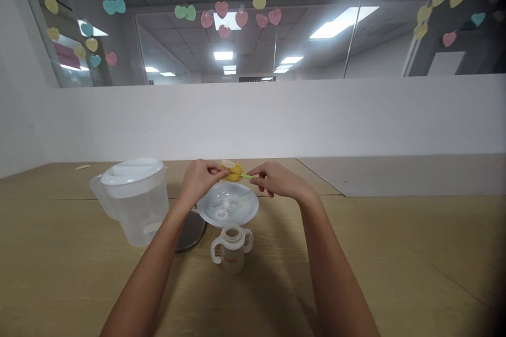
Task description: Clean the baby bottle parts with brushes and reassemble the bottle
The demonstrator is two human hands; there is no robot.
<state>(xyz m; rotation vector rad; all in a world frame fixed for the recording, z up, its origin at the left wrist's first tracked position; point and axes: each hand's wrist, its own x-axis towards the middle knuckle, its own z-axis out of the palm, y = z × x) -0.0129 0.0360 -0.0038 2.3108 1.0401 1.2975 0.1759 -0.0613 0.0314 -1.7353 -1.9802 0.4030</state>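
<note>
My left hand [202, 179] pinches a yellow lid-like piece [234, 172] with a pale round top, held above the far rim of a white bowl [205, 216]. With thumb and fingers closed, my right hand [276, 179] grips a thin green stick [247, 176] from the right. The stick's tip meets the yellow piece; whether it goes inside I cannot tell. Small clear and white parts [222, 215], one ring-shaped, lie in the bowl. Nearer to me stands an uncapped baby bottle [232, 253] with two white handles, upright on the table.
A translucent pitcher [138, 205] with a white lid stands to the left. Partly behind my left forearm lies a dark round disc [192, 231]. Behind the wooden table [395, 263] rise a white wall [276, 121] and a window with heart-shaped notes.
</note>
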